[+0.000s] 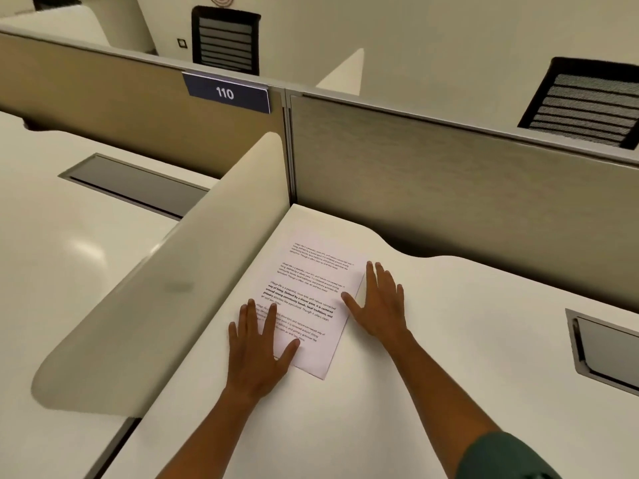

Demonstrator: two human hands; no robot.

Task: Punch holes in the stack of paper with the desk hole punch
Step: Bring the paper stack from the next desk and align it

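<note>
- White printed sheets, the stack of paper (313, 299), are laid flat on the cream desk (449, 340), turned at an angle, with the far corner close to the grey partition panel (449, 188).
- The left hand (259, 354) is pressed on the near left part of the stack of paper, fingers straight and spread wide, nothing being held.
- The right hand (378, 302) is set along the right edge of the stack of paper, fingers likewise straight and spread, the thumb laid on the sheet and the palm on the desk just beside it.
- The desk hole punch is not seen anywhere around the stack of paper; its place cannot be told.
- The step in hand is judged to be squaring and steadying the sheets before they are punched.
- It is done well if the edges are brought flush: the right edge is nudged inward by the right hand while the sheets are held down by the left hand, so that no sheet is fanned out.
- Light, even pressure is called for, since loose sheets are likely to slide on the smooth desk and creases can be made by a heavy palm.
- A cable tray (605, 350) is sunk in the desk well to the right of the stack of paper, and a sign marked 110 (226, 93) is fixed on the partition beyond it.
</note>
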